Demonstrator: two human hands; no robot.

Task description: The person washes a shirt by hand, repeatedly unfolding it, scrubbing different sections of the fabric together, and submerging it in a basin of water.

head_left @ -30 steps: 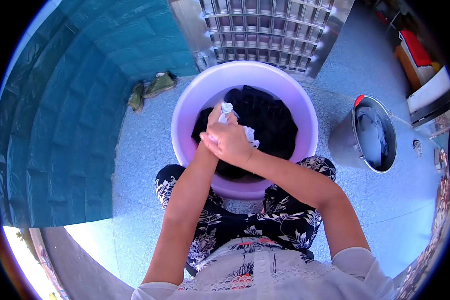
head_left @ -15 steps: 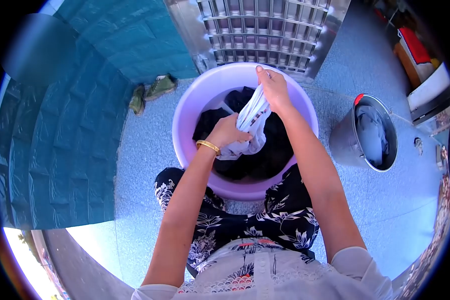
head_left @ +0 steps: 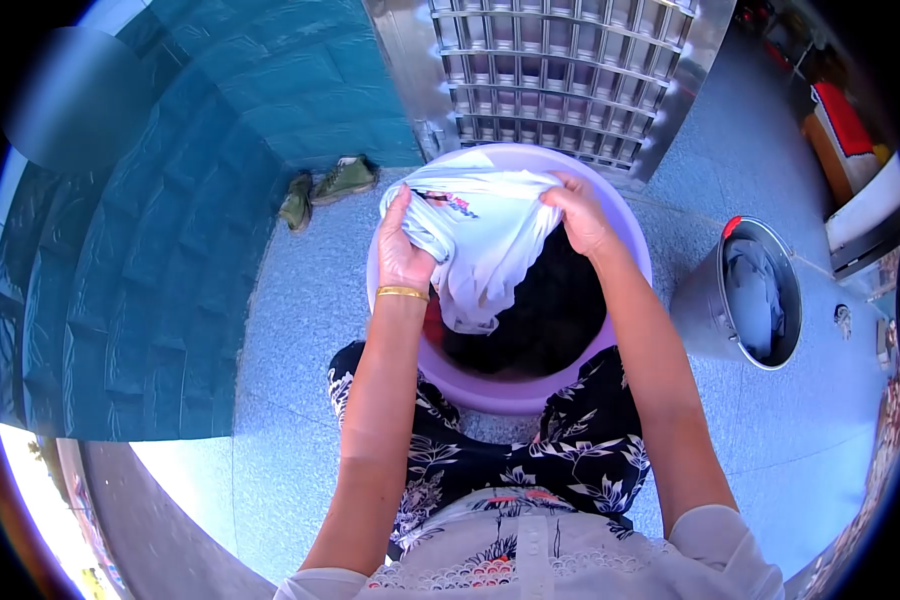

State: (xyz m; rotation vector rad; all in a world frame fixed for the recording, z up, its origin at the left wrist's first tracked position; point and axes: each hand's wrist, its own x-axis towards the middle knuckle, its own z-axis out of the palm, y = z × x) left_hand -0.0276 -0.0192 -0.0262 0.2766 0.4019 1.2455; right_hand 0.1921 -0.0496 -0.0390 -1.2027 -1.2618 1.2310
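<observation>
A white garment (head_left: 490,235) with a small coloured print is stretched between my two hands above a purple basin (head_left: 635,230). My left hand (head_left: 404,250), with a gold bangle at the wrist, grips its left side. At the upper right edge of the cloth, my right hand (head_left: 580,212) pinches the fabric. The lower part of the garment hangs down into the basin. Dark clothes (head_left: 540,325) lie in the basin beneath it, with a bit of red cloth at the left.
A metal bucket (head_left: 705,305) holding grey-blue cloth (head_left: 753,300) stands to the right. Green shoes (head_left: 342,180) rest by the teal wall (head_left: 160,250). Beyond the basin is a metal grille door (head_left: 560,80). A red cloth (head_left: 843,118) lies at the far right.
The white garment was bunched lengthwise between my hands and is now spread wide. My left hand has moved left and up, my right hand slightly right and down. The view has shifted a little.
</observation>
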